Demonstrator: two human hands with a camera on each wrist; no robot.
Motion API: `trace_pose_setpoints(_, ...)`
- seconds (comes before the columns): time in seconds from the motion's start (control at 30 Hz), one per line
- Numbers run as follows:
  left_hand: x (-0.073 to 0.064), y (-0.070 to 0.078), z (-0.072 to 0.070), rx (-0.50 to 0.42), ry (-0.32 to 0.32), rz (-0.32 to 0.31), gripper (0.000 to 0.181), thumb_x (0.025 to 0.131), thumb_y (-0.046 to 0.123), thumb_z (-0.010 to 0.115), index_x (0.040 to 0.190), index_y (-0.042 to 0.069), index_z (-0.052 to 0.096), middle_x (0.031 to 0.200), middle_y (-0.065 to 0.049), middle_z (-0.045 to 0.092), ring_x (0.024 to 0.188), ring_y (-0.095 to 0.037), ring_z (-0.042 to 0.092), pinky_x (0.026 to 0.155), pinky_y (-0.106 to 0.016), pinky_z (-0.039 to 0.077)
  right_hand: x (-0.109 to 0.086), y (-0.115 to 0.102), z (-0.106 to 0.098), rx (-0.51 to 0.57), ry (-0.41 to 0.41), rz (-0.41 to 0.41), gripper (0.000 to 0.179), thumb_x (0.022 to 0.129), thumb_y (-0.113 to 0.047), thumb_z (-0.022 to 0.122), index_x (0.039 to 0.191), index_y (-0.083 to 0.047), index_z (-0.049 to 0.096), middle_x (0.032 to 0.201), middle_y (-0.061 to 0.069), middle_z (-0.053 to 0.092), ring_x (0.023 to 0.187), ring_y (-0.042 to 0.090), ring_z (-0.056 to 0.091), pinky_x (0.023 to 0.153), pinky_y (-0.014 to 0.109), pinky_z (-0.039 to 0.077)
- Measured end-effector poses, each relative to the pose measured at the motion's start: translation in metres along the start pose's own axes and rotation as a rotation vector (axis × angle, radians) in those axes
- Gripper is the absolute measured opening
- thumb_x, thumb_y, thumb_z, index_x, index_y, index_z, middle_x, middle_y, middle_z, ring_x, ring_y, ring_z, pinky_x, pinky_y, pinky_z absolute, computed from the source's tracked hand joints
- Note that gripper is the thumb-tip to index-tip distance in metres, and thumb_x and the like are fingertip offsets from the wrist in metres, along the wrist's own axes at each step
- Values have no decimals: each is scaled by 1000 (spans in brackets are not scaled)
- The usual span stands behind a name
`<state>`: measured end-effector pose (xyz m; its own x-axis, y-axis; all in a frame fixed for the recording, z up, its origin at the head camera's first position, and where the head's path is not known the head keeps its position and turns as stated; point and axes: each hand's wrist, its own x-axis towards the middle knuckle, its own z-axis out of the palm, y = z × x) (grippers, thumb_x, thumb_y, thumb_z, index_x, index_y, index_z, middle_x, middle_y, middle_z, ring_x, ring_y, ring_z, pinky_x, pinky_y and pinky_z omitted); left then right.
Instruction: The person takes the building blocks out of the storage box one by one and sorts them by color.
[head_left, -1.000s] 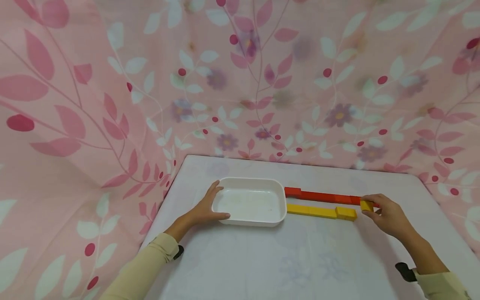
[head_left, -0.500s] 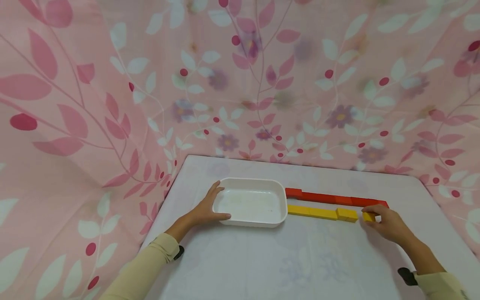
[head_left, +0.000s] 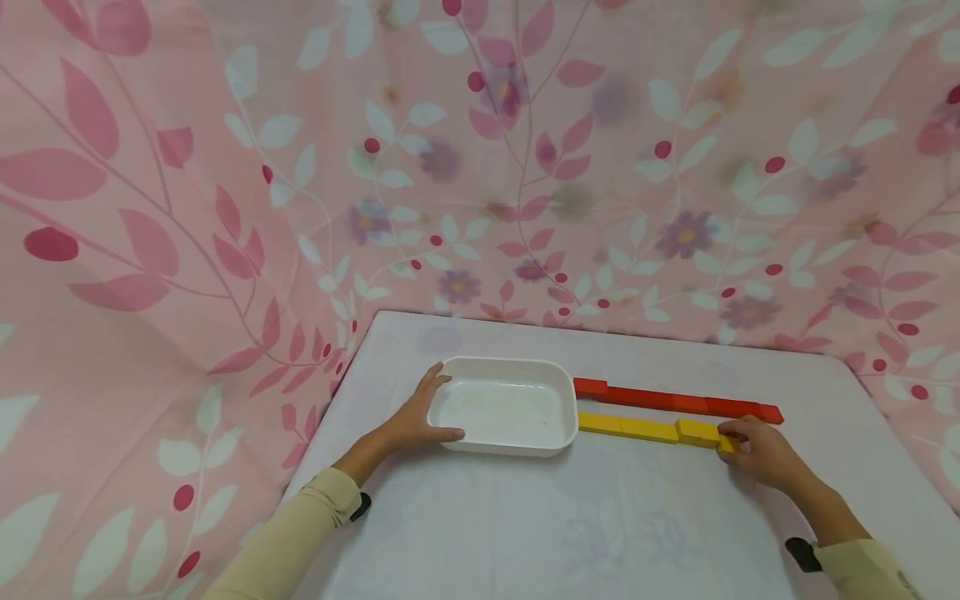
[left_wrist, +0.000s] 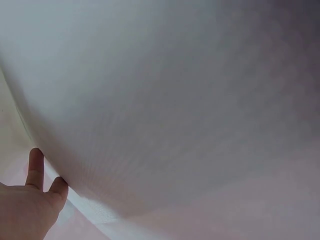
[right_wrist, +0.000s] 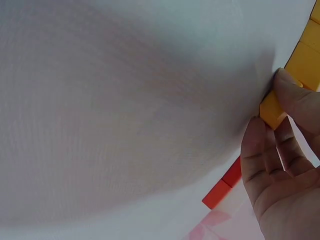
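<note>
In the head view my right hand point(head_left: 767, 452) pinches a small yellow block point(head_left: 727, 444) between thumb and fingers. That block sits against the right end of a row of yellow blocks point(head_left: 647, 429). The right wrist view shows the same yellow block point(right_wrist: 272, 110) between the fingertips, low over the white surface. My left hand point(head_left: 411, 421) grips the left end of a white rectangular tray point(head_left: 510, 450), thumb over the front rim and fingers at the back left. In the left wrist view only part of the left hand point(left_wrist: 30, 205) shows.
A row of red blocks point(head_left: 682, 403) runs behind the yellow one, both starting at the tray's right side. Everything stands on a table with a white cloth point(head_left: 510, 533). Pink floral fabric point(head_left: 480, 167) hangs behind and at the left.
My right hand has come down and toward the yellow row with its block, now at the row's right end. The red row's right end is uncovered. My left hand stays on the tray.
</note>
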<state>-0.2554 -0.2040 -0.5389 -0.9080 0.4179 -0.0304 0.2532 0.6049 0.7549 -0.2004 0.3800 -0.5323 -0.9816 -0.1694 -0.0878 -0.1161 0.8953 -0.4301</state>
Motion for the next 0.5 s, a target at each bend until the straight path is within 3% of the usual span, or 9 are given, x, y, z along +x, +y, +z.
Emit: trace_pose_setpoints(0.5, 0, -2, 0, 1, 1, 12, 106, 71, 48, 85, 152, 10, 29, 167, -3, 2, 150, -31, 20, 118, -59, 26, 7, 0, -3, -8, -58, 40, 52, 77, -7, 79, 123, 9, 61, 112, 25, 65, 98, 37, 59, 85, 58, 55)
